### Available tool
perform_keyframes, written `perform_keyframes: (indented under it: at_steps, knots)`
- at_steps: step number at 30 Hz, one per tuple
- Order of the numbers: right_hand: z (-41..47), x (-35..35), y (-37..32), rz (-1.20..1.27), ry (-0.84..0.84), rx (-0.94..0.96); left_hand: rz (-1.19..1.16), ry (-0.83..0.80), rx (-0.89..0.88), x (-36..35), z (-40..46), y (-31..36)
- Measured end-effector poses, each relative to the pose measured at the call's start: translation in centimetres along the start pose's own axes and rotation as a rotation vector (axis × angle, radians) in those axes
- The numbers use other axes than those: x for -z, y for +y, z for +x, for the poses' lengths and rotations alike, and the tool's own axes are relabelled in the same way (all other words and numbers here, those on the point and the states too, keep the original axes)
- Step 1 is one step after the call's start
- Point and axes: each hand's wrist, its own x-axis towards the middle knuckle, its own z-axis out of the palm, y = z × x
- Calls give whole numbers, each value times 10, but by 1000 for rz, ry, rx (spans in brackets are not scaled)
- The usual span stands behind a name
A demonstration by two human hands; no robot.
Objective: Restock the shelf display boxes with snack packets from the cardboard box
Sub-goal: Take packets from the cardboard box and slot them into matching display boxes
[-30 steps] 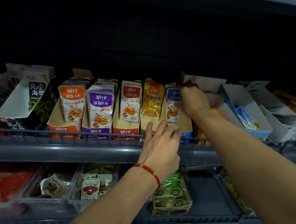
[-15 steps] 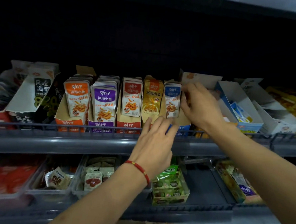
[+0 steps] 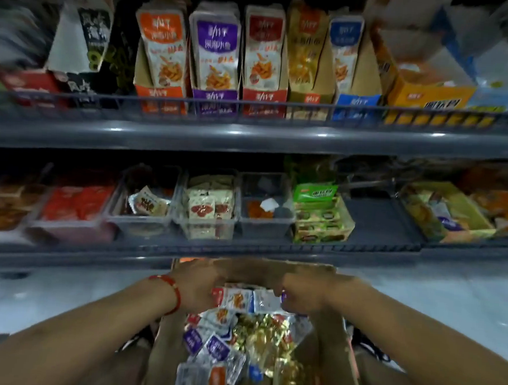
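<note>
The open cardboard box (image 3: 328, 342) stands on the floor below me, filled with loose snack packets (image 3: 222, 346) in purple, red, blue and gold. Both my hands are inside its far end. My left hand (image 3: 196, 288), with a red bracelet on the wrist, curls its fingers over red and white packets. My right hand (image 3: 303, 293) curls round a purple packet. On the upper shelf stand the display boxes: orange (image 3: 160, 96), purple (image 3: 215, 97), red (image 3: 263, 97), gold (image 3: 310, 98) and blue (image 3: 356, 102), each with upright packets. The picture is blurred.
A wire rail (image 3: 252, 109) fronts the upper shelf. On the lower shelf sit clear bins (image 3: 264, 222) and a green snack box (image 3: 319, 223). An orange carton (image 3: 428, 96) stands right of the blue box. Pale floor (image 3: 419, 294) lies on both sides of the cardboard box.
Both hands have left the upper shelf's display boxes and dropped into the cardboard box. My view has tilted down, so the box and floor now show.
</note>
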Motion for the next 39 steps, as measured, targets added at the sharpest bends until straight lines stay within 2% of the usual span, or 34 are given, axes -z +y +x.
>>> perform_keyframes:
  at_steps: [3, 7, 13, 18, 25, 30, 35, 39]
  knots:
    - [43, -62, -2, 134, -101, -121, 63, -138, 63, -27, 6, -20]
    - [81, -129, -15, 312, -165, -251, -37, -142, 159, -60, 17, -34]
    - [128, -179, -54, 509, -108, -229, -338, -87, 365, -126, 19, -26]
    - [152, -201, -85, 541, -59, -277, -435, -48, 469, -170, 2, -23]
    - [166, -224, -128, 576, 11, -495, -523, 0, 507, -184, -14, -28]
    - [170, -227, -129, 837, 28, -616, -546, 23, 537, -186, -15, -27]
    - [161, -210, -114, 1131, -20, -606, -557, 39, 539, -180, -17, -23]
    - [139, -188, -91, 1144, -90, -577, -555, 33, 544, -174, -21, -18]
